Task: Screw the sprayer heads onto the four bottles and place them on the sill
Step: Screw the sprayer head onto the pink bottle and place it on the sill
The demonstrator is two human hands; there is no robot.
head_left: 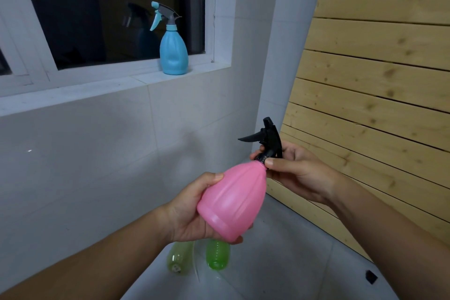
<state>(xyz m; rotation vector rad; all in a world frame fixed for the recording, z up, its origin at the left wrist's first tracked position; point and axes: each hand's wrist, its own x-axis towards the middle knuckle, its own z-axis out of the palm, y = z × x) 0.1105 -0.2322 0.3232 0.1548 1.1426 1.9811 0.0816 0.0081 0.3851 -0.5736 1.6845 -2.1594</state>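
My left hand point(192, 212) grips the tilted pink bottle point(233, 202); my right hand's point(299, 173) fingers point(274, 162) pinch its black sprayer head point(270, 140). No readable labels. Blue bottle point(173, 55) stands on the sill point(97, 87) above.

The left hand point(192, 212) is gripping the base of a pink bottle point(233, 202), tilting it so the neck is pointing up and right. The right hand point(294, 173) is pinching the collar of a black sprayer head point(267, 139) that's sitting on the neck. A blue bottle point(173, 53) with its sprayer on is standing upright on the white sill point(102, 85). Two green bottles point(218, 257) are lying on the grey floor point(280, 263) below the hands.
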